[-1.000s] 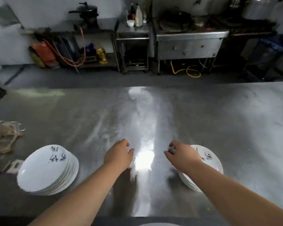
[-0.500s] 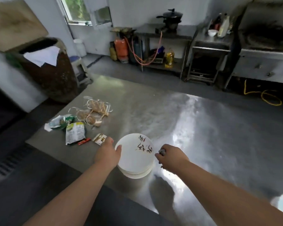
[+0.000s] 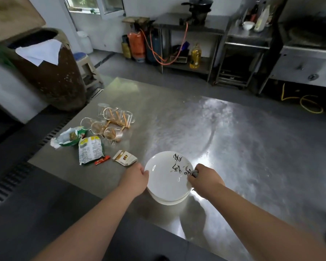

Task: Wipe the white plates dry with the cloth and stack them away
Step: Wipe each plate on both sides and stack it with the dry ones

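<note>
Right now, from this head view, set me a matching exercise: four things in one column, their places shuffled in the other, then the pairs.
Things:
1 plate stack
2 glass cups
3 oil bottle
4 black pot

Places:
A on top of the far metal stand
B between the left hand and right hand
C on that stand's lower shelf
D on the steel table, beyond the snack packets

Pairs: 1-B; 2-D; 3-C; 4-A

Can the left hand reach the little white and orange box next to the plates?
Probably yes. The left hand is at the near-side rim of the plate stack, and the little box lies just beyond it on the table, with nothing between them.
</note>
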